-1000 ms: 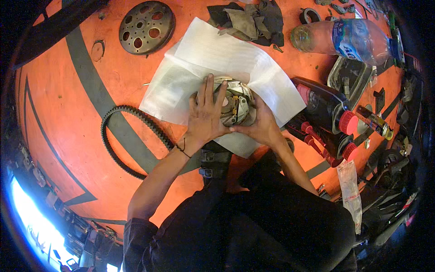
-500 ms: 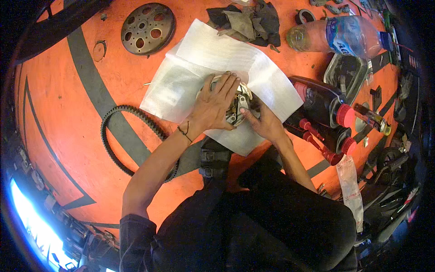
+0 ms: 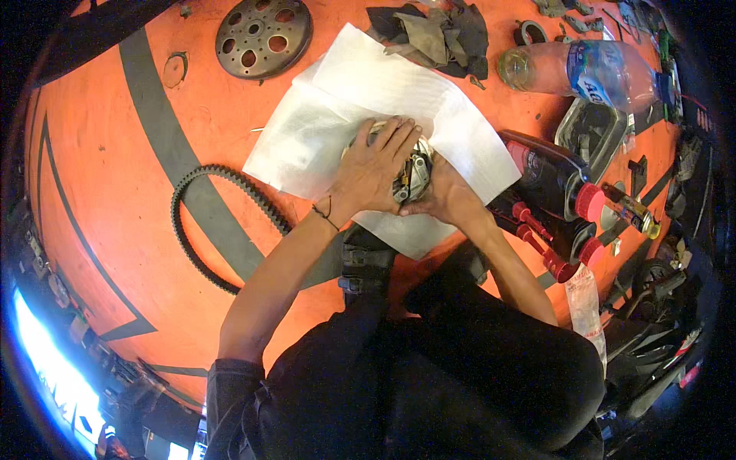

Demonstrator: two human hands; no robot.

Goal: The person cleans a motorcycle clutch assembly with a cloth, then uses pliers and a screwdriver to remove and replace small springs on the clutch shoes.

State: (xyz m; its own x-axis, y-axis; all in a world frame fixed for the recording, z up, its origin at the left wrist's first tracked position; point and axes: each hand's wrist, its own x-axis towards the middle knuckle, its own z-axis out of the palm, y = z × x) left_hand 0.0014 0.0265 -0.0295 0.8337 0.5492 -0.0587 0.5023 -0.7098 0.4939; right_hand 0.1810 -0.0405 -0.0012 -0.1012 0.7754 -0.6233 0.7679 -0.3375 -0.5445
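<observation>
A round metal clutch assembly (image 3: 415, 176) with plates and small springs is between my hands, over a sheet of white foam wrap (image 3: 299, 146). My left hand (image 3: 376, 167) lies over its top and left side, fingers pressed together and thumb bent round the near edge. From the right, my right hand (image 3: 452, 195) grips its side, with the thumb at the near edge close to my left thumb. Much of the clutch is hidden under my hands. A toothed drive belt (image 3: 180, 222) lies left of my left forearm. The clutch bell (image 3: 264, 38), a dark disc with round holes, lies at the far left.
Dark rags (image 3: 441, 38) lie beyond the foam sheet. A clear plastic bottle (image 3: 613, 73) rests on its side at the far right. Dark bottles with red caps (image 3: 589, 202), a metal tray (image 3: 567, 134) and a small spray can (image 3: 636, 215) stand or lie at the right.
My right thumb has moved from the clutch's face down to its near edge. The clutch appears turned or tilted between my hands. The whole view has shifted slightly.
</observation>
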